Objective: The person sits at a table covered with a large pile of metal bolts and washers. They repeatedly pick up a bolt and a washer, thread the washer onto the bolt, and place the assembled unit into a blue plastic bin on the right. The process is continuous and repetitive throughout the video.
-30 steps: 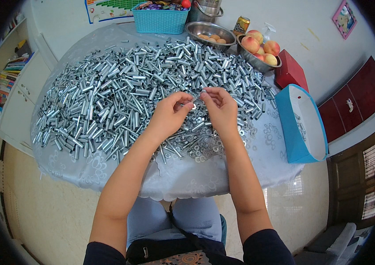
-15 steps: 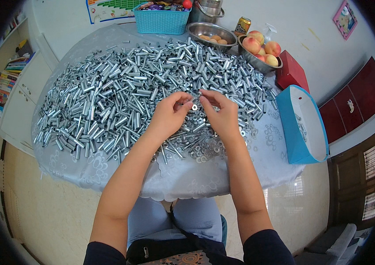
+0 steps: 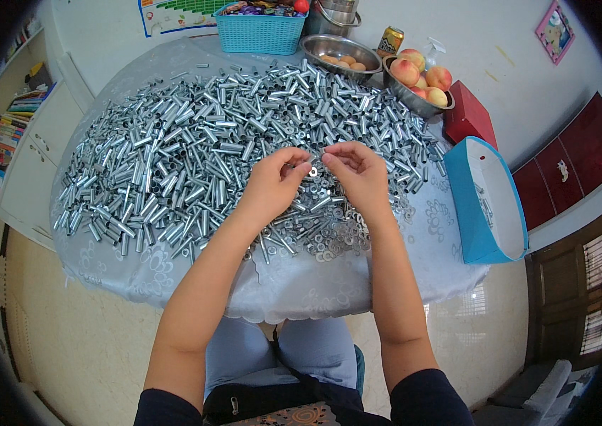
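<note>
A wide heap of shiny metal tubes point(image 3: 194, 153) covers the table, with bolts among them. Over its near middle part, my left hand point(image 3: 277, 181) is closed, thumb and fingertips pinching a small metal piece too tiny to name. Close to its right, my right hand point(image 3: 359, 177) is closed too, with thumb against forefinger; what lies between them, if anything, is hidden. A washer point(image 3: 313, 172) shows just below the gap between my fingertips. Many loose flat washers point(image 3: 329, 245) lie nearer to me, between my forearms.
A blue fabric bin point(image 3: 472, 213) with a few metal parts stands at the right table edge. Along the back are a turquoise basket point(image 3: 257, 35), a steel bowl of eggs point(image 3: 315, 50), a drink can point(image 3: 389, 41), a bowl of peaches point(image 3: 414, 103) and a red box point(image 3: 467, 117).
My right hand has shifted slightly right, and its fingers have turned a little. The left hand stays nearly where it was.
</note>
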The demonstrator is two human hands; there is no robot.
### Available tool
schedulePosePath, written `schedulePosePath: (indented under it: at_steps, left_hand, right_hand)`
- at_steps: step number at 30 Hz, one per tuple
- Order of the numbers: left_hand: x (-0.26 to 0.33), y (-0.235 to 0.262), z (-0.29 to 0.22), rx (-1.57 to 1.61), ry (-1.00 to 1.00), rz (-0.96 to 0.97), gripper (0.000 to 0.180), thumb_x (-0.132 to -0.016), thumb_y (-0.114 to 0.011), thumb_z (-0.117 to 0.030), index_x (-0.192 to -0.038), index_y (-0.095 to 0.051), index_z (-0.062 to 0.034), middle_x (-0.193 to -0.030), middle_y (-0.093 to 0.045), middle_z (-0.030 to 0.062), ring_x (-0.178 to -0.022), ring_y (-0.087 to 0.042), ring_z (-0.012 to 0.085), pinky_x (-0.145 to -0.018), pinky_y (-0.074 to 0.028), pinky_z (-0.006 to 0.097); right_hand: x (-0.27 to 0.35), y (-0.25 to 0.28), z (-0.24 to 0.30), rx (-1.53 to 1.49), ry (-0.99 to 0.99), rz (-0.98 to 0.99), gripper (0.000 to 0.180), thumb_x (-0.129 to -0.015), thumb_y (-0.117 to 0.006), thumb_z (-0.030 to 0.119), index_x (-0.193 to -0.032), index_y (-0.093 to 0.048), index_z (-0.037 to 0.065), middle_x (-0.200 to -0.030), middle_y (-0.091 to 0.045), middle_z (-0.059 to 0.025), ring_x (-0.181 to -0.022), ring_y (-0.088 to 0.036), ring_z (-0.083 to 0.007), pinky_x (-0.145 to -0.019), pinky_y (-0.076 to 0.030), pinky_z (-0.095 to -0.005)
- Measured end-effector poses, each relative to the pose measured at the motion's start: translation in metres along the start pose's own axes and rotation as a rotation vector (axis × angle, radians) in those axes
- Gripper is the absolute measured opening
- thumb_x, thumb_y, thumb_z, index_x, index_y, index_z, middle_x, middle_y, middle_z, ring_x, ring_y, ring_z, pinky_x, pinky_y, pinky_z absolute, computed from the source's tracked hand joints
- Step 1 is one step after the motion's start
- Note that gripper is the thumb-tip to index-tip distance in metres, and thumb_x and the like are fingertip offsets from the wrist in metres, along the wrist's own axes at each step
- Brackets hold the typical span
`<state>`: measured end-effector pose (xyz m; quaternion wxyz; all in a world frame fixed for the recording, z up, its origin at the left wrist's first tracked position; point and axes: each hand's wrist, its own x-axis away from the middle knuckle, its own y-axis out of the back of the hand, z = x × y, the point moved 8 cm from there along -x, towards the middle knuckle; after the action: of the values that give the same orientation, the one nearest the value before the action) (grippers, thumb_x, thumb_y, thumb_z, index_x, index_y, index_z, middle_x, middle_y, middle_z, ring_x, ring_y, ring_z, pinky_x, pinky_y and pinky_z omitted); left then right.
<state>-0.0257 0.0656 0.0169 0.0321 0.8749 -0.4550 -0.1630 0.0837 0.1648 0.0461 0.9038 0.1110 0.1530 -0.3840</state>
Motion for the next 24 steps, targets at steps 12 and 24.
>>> schedulePosePath:
  at_steps: [12, 24]
  left_hand:
    - [0.003, -0.001, -0.015, -0.158, -0.097, 0.02, 0.021, -0.084, -0.061, -0.011, -0.103, -0.06, -0.0009, -0.09, -0.064, 0.0071, -0.079, -0.059, 0.0121, -0.071, -0.047, 0.025]
    - [0.005, -0.001, -0.025, -0.272, -0.236, 0.024, 0.021, -0.083, -0.06, -0.01, -0.102, -0.06, -0.0005, -0.092, -0.063, 0.0119, -0.079, -0.06, 0.0195, -0.07, -0.047, 0.028]
  right_hand:
    - [-0.001, 0.003, -0.016, -0.016, -0.197, 0.136, 0.015, -0.082, -0.065, 0.012, -0.084, -0.06, -0.002, -0.072, -0.062, -0.0022, -0.062, -0.055, -0.0075, -0.056, -0.044, -0.0202]
    - [0.004, -0.004, -0.01, 0.431, -0.022, 0.194, 0.034, -0.09, -0.052, 0.028, -0.076, -0.054, -0.003, -0.056, -0.048, -0.0058, -0.054, -0.043, -0.0121, -0.051, -0.037, -0.0299]
